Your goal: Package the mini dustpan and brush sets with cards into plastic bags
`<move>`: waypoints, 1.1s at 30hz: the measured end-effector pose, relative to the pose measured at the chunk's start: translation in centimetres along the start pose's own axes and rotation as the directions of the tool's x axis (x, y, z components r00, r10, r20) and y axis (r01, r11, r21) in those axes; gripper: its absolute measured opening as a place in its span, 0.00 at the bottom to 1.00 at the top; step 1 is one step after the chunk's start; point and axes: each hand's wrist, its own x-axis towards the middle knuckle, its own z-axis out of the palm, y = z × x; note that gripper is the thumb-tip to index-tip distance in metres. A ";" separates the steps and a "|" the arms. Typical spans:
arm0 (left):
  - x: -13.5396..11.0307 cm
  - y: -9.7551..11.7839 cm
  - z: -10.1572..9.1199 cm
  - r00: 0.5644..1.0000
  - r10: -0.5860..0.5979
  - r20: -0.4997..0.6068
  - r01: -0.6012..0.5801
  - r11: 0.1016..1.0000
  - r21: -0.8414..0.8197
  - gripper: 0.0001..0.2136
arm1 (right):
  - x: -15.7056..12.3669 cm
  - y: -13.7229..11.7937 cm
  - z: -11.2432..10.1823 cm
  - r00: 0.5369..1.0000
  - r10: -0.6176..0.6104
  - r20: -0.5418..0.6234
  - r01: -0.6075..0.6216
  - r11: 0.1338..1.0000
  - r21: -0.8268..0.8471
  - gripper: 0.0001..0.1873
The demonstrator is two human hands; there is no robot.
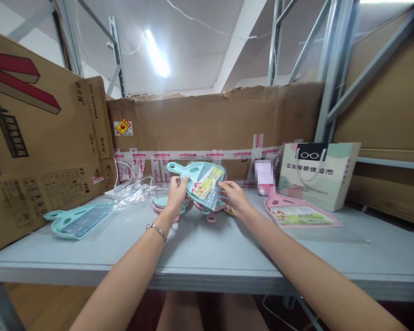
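Above the table I hold a mint-green dustpan and brush set (204, 181) in clear wrap with a printed card. My left hand (177, 193) grips it near its handle, thumb on the front. At its right edge, my right hand (235, 196) pinches the set or its wrap. Below and behind lie more sets: a green and pink stack (160, 203) and a pink one (211, 216), partly hidden by my hands. A pink wrapped set (298, 212) lies to the right. On the left rests another mint-green set (83, 220).
Crumpled clear plastic (136, 195) and a white power strip with cables lie at the back left. A phone (265, 177) leans at the back beside a paper gift bag (317, 174). Large cartons (207, 122) wall the back and left of the grey table (207, 253).
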 end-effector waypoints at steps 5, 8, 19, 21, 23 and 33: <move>-0.1 0.0 0.0 1.000 0.028 0.006 -0.028 1.000 -0.014 0.12 | -0.1 0.1 -0.3 0.998 0.017 0.059 -0.014 0.999 -0.049 0.14; -0.5 0.1 0.2 0.997 0.047 0.067 -0.048 0.999 0.015 0.14 | 0.1 0.6 -0.2 0.996 0.061 0.067 -0.065 0.996 0.066 0.14; -0.5 0.7 -0.6 0.990 -0.014 0.140 0.008 0.999 0.049 0.21 | 0.5 0.6 -1.0 1.000 -0.014 0.022 0.012 0.997 0.071 0.18; -0.4 0.6 -0.7 0.973 -0.048 0.224 0.043 0.999 0.030 0.24 | 0.6 0.8 -1.0 0.994 -0.103 -0.047 0.105 0.994 0.027 0.20; -0.3 0.3 -0.7 0.972 -0.023 0.236 0.021 1.000 0.012 0.24 | 0.7 0.9 -1.0 0.981 -0.147 -0.127 0.149 0.989 0.009 0.24; 0.4 -0.3 -1.0 0.973 0.095 0.212 -0.088 0.995 -0.044 0.24 | 0.9 0.1 -1.8 0.991 -0.041 -0.125 0.049 0.997 0.064 0.12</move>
